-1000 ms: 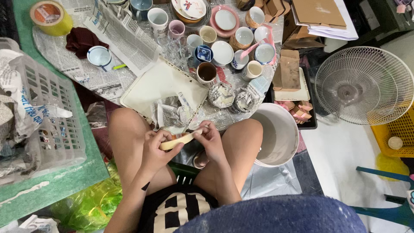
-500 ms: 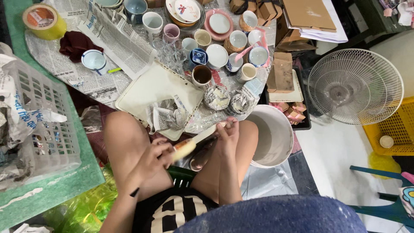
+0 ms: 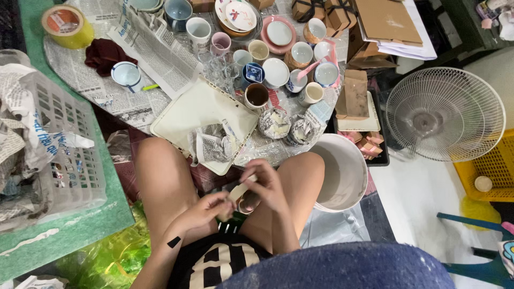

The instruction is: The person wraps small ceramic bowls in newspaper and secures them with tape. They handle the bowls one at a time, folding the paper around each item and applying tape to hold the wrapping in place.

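Both hands pinch a pale strip of tape above the lap, between the bare knees.

A white bucket [image 3: 342, 174] stands by the right knee, a white tray [image 3: 201, 115] ahead. The right hand [image 3: 265, 184] closes on the upper end of the tape strip [image 3: 238, 191]; the left hand [image 3: 206, 211] grips the lower end.

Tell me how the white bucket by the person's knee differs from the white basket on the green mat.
The bucket is round with solid, smooth walls; the basket is boxy with slotted, see-through walls. The bucket looks bare inside, while the basket is stuffed with crumpled newspaper. The bucket stands beside the person's right knee; the basket sits on the green mat at the left. Both are white, open-topped containers.
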